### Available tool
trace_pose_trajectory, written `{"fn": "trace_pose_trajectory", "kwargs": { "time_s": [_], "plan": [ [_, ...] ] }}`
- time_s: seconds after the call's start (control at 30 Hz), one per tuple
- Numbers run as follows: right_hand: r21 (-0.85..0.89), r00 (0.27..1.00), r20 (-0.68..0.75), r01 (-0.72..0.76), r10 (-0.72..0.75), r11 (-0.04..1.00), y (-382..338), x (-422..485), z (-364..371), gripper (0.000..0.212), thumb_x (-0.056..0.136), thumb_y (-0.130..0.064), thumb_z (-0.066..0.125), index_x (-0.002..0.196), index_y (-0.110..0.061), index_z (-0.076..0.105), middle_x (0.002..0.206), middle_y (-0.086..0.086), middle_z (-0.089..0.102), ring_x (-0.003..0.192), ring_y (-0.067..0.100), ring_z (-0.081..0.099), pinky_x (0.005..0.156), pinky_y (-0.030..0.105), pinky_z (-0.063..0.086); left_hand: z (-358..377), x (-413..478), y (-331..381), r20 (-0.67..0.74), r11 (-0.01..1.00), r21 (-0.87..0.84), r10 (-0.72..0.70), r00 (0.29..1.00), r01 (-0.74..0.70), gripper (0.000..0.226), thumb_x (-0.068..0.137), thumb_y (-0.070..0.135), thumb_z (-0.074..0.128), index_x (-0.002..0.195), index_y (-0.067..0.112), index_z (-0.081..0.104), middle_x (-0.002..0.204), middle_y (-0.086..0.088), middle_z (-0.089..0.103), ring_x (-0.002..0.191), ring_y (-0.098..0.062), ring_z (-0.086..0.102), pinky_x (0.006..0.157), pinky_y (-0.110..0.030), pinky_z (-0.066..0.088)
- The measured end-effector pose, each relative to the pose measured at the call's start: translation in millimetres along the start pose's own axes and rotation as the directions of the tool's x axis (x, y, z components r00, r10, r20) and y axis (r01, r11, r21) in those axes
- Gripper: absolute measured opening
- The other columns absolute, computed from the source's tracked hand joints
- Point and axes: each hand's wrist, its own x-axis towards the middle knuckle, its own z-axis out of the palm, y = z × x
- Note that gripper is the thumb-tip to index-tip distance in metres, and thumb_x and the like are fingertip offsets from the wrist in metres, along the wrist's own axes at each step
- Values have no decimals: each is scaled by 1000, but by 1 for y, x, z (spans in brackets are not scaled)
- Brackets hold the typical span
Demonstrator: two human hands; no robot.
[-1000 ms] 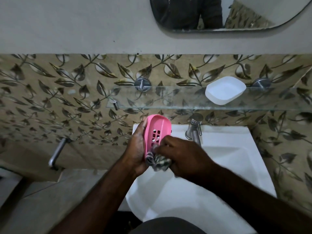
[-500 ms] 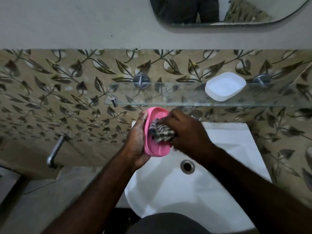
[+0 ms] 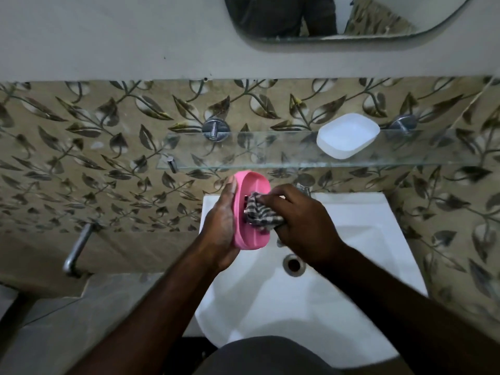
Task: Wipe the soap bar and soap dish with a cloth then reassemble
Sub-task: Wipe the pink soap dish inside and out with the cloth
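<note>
I had the left hand point(image 3: 220, 226) clamped round the pink soap tray point(image 3: 251, 185) above the white basin point(image 3: 297, 307), with the right hand point(image 3: 303, 220) pinching the striped cloth point(image 3: 259, 212) against the tray's inside. I judged the wiping to be midway. The white dish base point(image 3: 347, 135) sat on the glass shelf point(image 3: 270, 155) and I saw no soap bar, so reassembly was left to do. Leaf-patterned tiles point(image 3: 108, 147) and a mirror point(image 3: 378, 17) backed the basin.

Two dishes point(image 3: 253, 189) point(image 3: 347, 135), one cloth point(image 3: 261, 213), two hands point(image 3: 219, 228) point(image 3: 307, 226)

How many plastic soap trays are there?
2. The pink oval plastic tray is held in the left hand above the white sink; the white rounded plastic tray sits on the glass shelf.
</note>
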Motion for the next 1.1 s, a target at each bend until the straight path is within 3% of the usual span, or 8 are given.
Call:
{"fn": "trace_pose_trajectory", "kwargs": {
  "time_s": [0.27, 0.37, 0.43, 0.53, 0.67, 0.83, 1.0, 1.1],
  "plan": [
    [406, 979, 174, -172, 109, 898, -27, -18, 13, 13, 74, -15, 62, 84, -17, 70, 81, 3, 68, 75, 18, 64, 69, 28, 50, -12, 4, 7, -23, 998, -64, 0, 1000, -2, 73, 83, 60, 51, 132, 6, 54, 126, -26, 61, 112, -43, 60, 90, -50, 53],
    [823, 882, 226, -399, 414, 403, -19, -6, 9, 13, 83, -4, 69, 91, -12, 75, 88, 10, 76, 80, 25, 73, 75, 36, 58, -18, 1, 6, 73, 988, -149, -25, 997, 36, 72, 84, 60, 48, 128, 3, 59, 123, -23, 64, 108, -37, 64, 88, -47, 54],
    [942, 762, 239, -332, 601, 47, -16, 2, 6, 14, 88, -3, 65, 96, -8, 74, 95, 16, 76, 88, 31, 72, 80, 42, 58, -23, 0, 6, 156, 979, -199, -21, 988, 52, 71, 87, 60, 44, 123, 2, 63, 113, -21, 69, 96, -34, 69, 78, -45, 58],
    [969, 716, 243, -215, 654, -125, -7, 6, -2, 17, 91, -4, 58, 103, 0, 69, 94, 19, 75, 83, 31, 73, 72, 39, 58, -30, -1, 6, 242, 977, -208, -5, 970, 57, 78, 89, 65, 33, 119, 2, 66, 116, -21, 68, 100, -35, 68, 81, -47, 57],
    [971, 794, 233, -227, 561, -81, -5, -2, -11, 20, 92, -11, 59, 105, 0, 68, 94, 21, 74, 81, 33, 73, 71, 45, 59, -31, 2, 3, 277, 972, -227, 0, 961, 66, 79, 89, 66, 33, 124, 2, 63, 119, -21, 66, 102, -37, 66, 82, -50, 56],
    [799, 845, 137, -402, 516, 446, -18, 4, -12, 13, 80, -19, 65, 89, -22, 74, 84, 1, 76, 81, 24, 73, 77, 45, 60, -21, 1, -3, 263, 973, -227, 31, 964, 31, 71, 92, 59, 39, 132, 3, 56, 124, -21, 63, 111, -35, 61, 100, -49, 46],
    [635, 937, 89, -314, 337, 706, -33, 19, -11, 18, 76, -7, 72, 89, -18, 75, 75, -8, 74, 72, 4, 70, 68, 22, 55, -14, -1, -3, 251, 986, -164, 57, 966, -16, 62, 96, 52, 38, 129, 4, 59, 126, -20, 63, 117, -32, 60, 97, -45, 50],
    [465, 962, 236, -238, 140, 853, -37, 10, -3, 13, 73, -3, 73, 81, -14, 74, 75, -1, 71, 72, 11, 68, 69, 34, 55, -14, -2, 4, 151, 990, -140, 37, 988, -16, 70, 89, 56, 48, 128, -1, 58, 121, -25, 63, 107, -35, 64, 98, -48, 50]
  ]
}}
